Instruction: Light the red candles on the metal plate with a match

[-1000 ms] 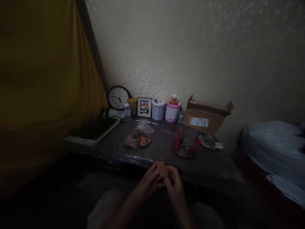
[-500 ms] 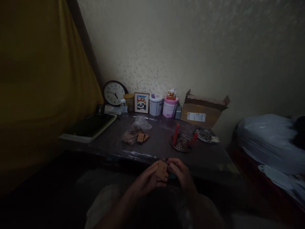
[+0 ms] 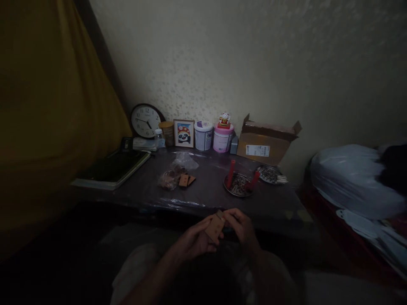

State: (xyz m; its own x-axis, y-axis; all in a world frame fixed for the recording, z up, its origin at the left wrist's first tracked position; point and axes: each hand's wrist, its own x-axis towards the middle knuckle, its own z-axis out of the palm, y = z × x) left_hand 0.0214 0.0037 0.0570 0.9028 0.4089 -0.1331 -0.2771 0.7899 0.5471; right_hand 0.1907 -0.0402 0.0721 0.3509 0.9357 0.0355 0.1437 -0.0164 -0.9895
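Observation:
Low in the dim view, my left hand and my right hand meet over my lap, in front of the table's near edge. Between them is a small flat brown tag with two tiny holes. The left hand's fingers curl round its lower side. The right hand pinches at its top corner. On the dark table beyond lie a clear plastic bag of similar brown pieces and two loose brown tags beside it.
A round metal plate with two red sticks and a second patterned plate sit on the right. Along the wall stand a clock, a panda picture, two tins and an open cardboard box. A book lies left; yellow curtain hangs left.
The view has drifted so the table things sit further left and higher. My hands have tilted the brown tag and moved apart a little, the right hand now at its top corner.

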